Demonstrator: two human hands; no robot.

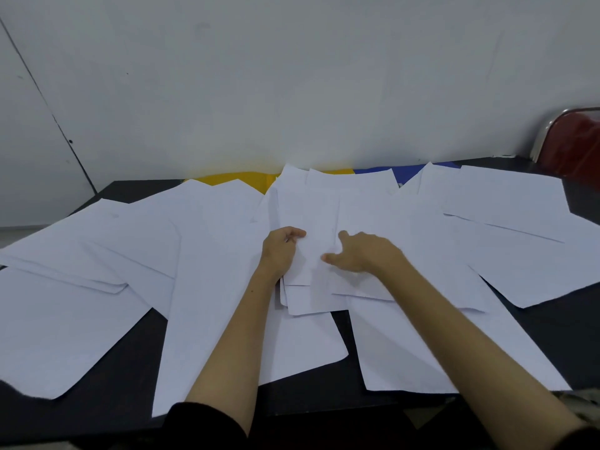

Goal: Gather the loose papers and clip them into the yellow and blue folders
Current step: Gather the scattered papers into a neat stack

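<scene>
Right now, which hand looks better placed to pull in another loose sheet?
Probably the right hand: it lies open on the sheets beside the small stack, while the left hand already pinches that stack's edge.

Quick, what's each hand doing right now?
Left hand: grips the small stack of papers at its left edge.
Right hand: open, fingers spread, resting on the same stack.

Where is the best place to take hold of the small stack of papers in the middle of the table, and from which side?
Probably the near edge of the small stack, approached from the person's side. There its lower corners overhang the sheets beneath and fan out slightly, so fingers could slip under. The left hand already grips its left edge; the right hand rests open on top.
</scene>
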